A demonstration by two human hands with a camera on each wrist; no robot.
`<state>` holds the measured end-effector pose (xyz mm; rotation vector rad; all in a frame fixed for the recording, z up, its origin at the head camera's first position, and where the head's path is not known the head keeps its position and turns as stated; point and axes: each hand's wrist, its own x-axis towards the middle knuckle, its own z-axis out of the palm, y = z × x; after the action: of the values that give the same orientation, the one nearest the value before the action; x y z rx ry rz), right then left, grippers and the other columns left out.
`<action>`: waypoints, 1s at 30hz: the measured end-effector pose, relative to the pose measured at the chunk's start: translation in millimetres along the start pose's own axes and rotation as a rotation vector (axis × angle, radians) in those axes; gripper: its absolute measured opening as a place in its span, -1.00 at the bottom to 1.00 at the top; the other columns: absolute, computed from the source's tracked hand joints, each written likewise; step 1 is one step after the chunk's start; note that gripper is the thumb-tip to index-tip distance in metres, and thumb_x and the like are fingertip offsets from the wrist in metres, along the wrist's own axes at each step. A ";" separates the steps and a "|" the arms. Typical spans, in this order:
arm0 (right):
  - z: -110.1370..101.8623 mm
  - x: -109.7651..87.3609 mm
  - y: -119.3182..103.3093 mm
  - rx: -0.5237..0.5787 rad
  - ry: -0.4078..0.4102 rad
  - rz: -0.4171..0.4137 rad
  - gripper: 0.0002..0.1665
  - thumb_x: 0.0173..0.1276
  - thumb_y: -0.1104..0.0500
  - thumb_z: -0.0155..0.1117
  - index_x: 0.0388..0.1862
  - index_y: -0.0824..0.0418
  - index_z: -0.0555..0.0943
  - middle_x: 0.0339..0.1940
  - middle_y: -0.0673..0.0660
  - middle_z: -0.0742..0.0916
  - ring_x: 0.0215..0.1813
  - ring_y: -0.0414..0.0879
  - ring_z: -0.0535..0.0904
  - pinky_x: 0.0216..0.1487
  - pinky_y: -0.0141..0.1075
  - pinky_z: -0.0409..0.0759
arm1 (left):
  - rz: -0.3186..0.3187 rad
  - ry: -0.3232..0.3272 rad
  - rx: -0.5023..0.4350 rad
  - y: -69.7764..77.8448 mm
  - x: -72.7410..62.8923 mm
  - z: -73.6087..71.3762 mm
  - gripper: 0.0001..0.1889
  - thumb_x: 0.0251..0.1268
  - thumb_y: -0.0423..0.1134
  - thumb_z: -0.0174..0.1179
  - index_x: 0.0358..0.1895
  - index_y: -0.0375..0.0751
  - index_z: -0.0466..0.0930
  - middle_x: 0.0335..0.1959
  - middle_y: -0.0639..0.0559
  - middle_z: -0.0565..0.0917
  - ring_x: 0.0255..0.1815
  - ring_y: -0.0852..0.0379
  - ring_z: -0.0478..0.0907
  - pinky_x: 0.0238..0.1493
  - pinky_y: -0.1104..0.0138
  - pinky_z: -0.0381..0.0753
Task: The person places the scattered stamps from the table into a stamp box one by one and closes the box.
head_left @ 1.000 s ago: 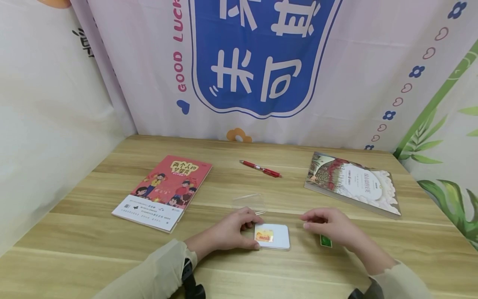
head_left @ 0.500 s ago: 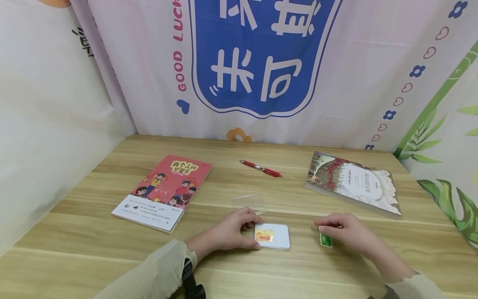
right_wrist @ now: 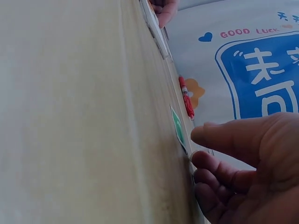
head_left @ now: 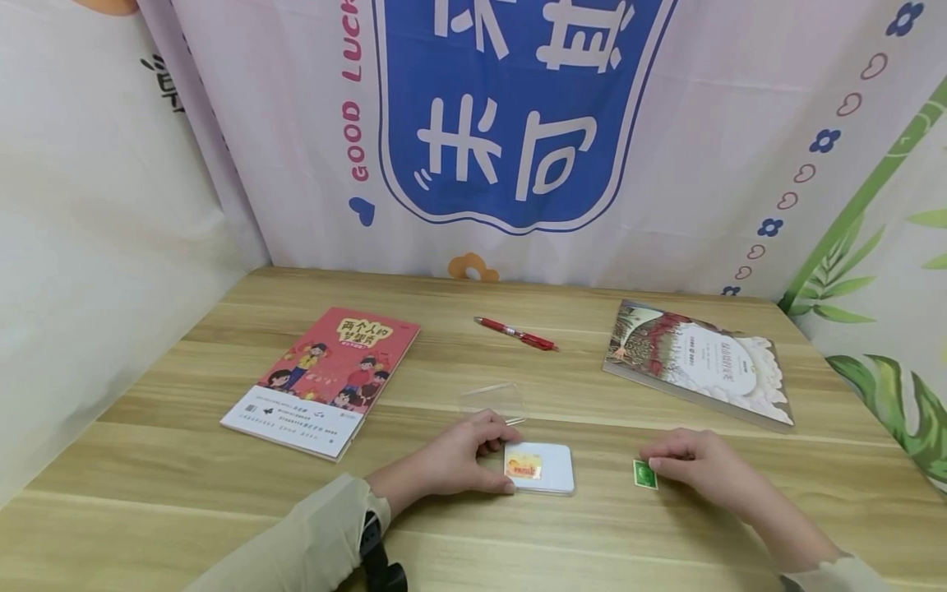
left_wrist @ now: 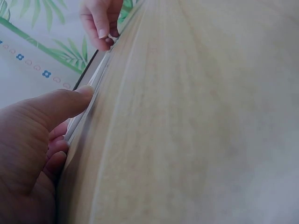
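My left hand [head_left: 462,456] holds a flat white stack of cards [head_left: 556,469] by its left edge, thumb at the near corner and fingers at the far one. A small yellow and orange picture slip [head_left: 524,466] lies on top of the stack. Farther right, a small green stamp-like piece with a pale border [head_left: 645,474] lies flat on the table. The fingertips of my right hand [head_left: 699,464] are right at its right edge; in the right wrist view a gap shows between thumb [right_wrist: 233,140] and forefinger, with the green piece [right_wrist: 178,128] just beyond.
Behind my left hand lies a clear plastic lid [head_left: 491,401]. Toward the back are a red pen [head_left: 516,334], a red and white book [head_left: 333,370] on the left and a patterned book [head_left: 699,366] on the right. A printed curtain [head_left: 311,164] hangs behind the wooden table.
My right hand has moved rightward from beside the white stack, over the green piece to its right edge, uncovering it. My left hand and the stack have stayed put.
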<state>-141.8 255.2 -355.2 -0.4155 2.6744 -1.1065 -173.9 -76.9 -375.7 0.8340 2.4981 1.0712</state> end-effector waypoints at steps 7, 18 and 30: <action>6.1 0.1 2.8 -0.031 0.075 -0.011 -0.84 0.17 0.12 0.33 -0.28 0.12 0.72 -0.27 0.01 0.69 -0.24 -0.35 0.48 -0.21 -0.43 0.44 | -0.006 -0.005 -0.004 -0.1 0.4 -0.2 -0.47 -0.07 -0.10 0.43 0.07 -0.02 0.55 -0.14 0.22 0.43 -0.18 0.26 0.35 -0.12 0.43 0.38; 14.5 4.1 2.2 -0.035 0.157 0.109 -0.87 0.04 0.21 0.41 -0.38 0.18 0.70 -0.37 0.02 0.66 -0.34 -0.24 0.46 -0.32 -0.40 0.40 | -0.001 -0.004 0.004 -1.0 0.7 0.4 -0.46 -0.08 -0.10 0.43 0.07 -0.02 0.54 -0.11 0.21 0.43 -0.17 0.26 0.36 -0.11 0.43 0.39; 13.7 7.1 -0.4 0.008 0.125 0.168 -0.90 0.04 0.29 0.39 -0.41 0.26 0.66 -0.40 0.05 0.66 -0.33 -0.13 0.44 -0.35 -0.38 0.41 | -0.014 -0.005 0.011 -2.1 2.0 0.2 -0.46 -0.08 -0.07 0.43 0.08 0.01 0.54 -0.13 0.23 0.43 -0.17 0.25 0.36 -0.11 0.42 0.38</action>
<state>-144.2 243.6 -365.1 -0.1205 2.7499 -1.1274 -176.2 -76.7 -377.4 0.8203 2.5043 1.0512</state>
